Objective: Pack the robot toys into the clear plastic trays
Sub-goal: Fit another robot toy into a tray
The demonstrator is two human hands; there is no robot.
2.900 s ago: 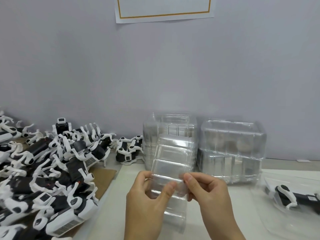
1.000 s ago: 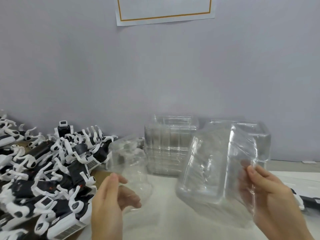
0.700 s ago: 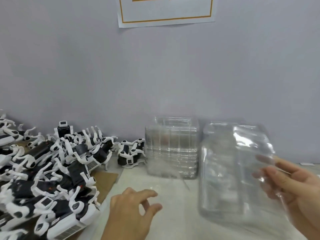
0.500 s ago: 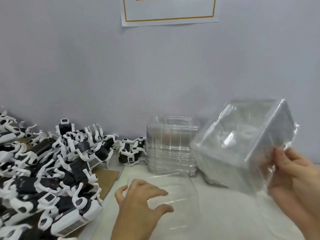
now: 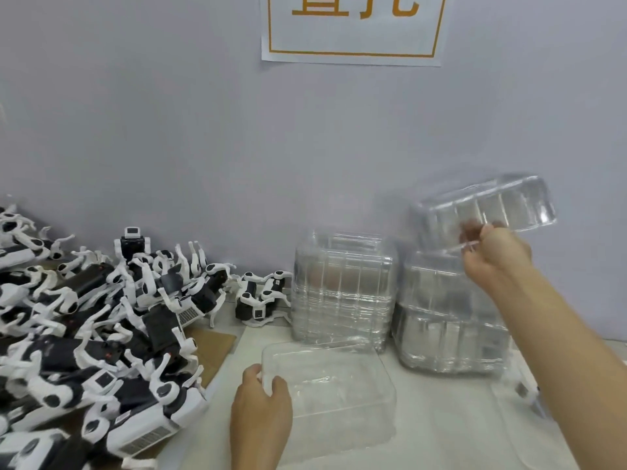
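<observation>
Nearest to us, our left hand (image 5: 261, 415) rests at the tabletop's (image 5: 441, 418) near edge, its grip clamped on the near-left corner of a clear plastic tray (image 5: 332, 388) that lies flat and open side up on the white surface. Along the left edge we see a heap of black-and-white robot toys (image 5: 95, 334) piled on brown cardboard (image 5: 217, 347); none sits in the tray. Farther in, toward the back edge, two stacks of clear trays stand side by side: the left stack (image 5: 342, 290) just behind the flat tray, the right stack (image 5: 448, 320) beside it. Above the right stack our right hand (image 5: 495, 256) holds up another clear tray (image 5: 485, 212), tilted, grip pinched on its rim. On the wall behind hangs a white sign (image 5: 353, 28) with an orange border.
</observation>
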